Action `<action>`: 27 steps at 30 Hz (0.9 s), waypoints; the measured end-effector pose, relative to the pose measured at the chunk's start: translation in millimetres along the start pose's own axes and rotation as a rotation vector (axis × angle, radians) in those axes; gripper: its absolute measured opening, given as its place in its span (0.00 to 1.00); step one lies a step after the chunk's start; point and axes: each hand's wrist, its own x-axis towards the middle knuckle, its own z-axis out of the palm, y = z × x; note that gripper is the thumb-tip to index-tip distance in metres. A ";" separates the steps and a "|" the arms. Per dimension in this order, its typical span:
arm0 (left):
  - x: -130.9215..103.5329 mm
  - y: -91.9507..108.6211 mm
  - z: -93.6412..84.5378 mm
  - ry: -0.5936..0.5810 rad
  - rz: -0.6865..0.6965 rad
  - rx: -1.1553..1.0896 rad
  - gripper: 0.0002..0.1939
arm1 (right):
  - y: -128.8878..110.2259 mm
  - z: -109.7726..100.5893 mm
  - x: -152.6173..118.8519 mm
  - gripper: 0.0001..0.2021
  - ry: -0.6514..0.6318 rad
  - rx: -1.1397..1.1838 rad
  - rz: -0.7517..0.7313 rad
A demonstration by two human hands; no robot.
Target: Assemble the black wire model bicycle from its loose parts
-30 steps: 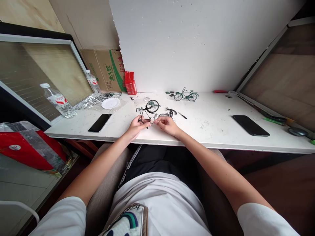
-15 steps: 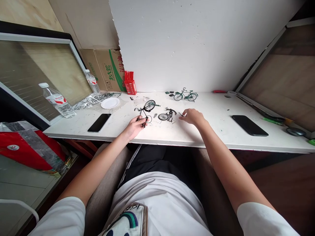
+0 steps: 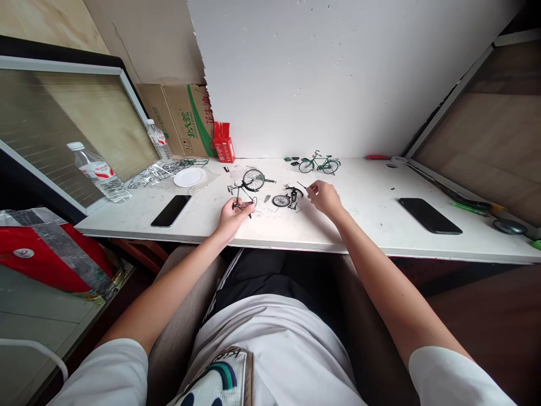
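My left hand [image 3: 230, 221] pinches a partly built black model bicycle [image 3: 253, 180] above the near part of the white table. Its spoked wheel points away from me, and my fingers hide part of the frame. Between the fingertips of my right hand [image 3: 324, 199] is a thin dark stick-like piece [image 3: 301, 185], too small to name, its tip pointing left. Loose black bicycle parts [image 3: 293, 198], with a spoked wheel [image 3: 281, 201] among them, lie between my hands. Farther back, a green model bicycle [image 3: 320, 164] stands upright near the wall.
A phone [image 3: 171, 211] lies on the left and another phone [image 3: 429, 216] on the right. Two water bottles [image 3: 99, 173], a white plate [image 3: 190, 177], a red box [image 3: 224, 143] and a cardboard carton [image 3: 181, 121] stand at the left. A computer mouse [image 3: 509, 226] sits far right.
My right hand has lifted off the tabletop and moved slightly left with the thin piece. My left hand has shifted a little left and turned the black model bicycle.
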 end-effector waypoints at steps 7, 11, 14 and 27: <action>2.7 -8.4 -0.3 0.214 0.162 0.020 0.27 | -51.9 30.3 -32.5 0.23 -0.015 0.754 -0.325; 4.5 -12.4 -1.2 0.243 0.119 0.054 0.28 | -68.6 44.7 -54.1 0.18 0.017 0.681 -0.423; 3.5 -12.0 -0.3 0.207 0.064 0.102 0.27 | -68.6 52.6 -61.2 0.17 -0.009 0.619 -0.505; 1.2 -9.3 0.7 0.166 0.043 0.174 0.20 | -65.2 62.8 -62.0 0.18 -0.040 0.457 -0.567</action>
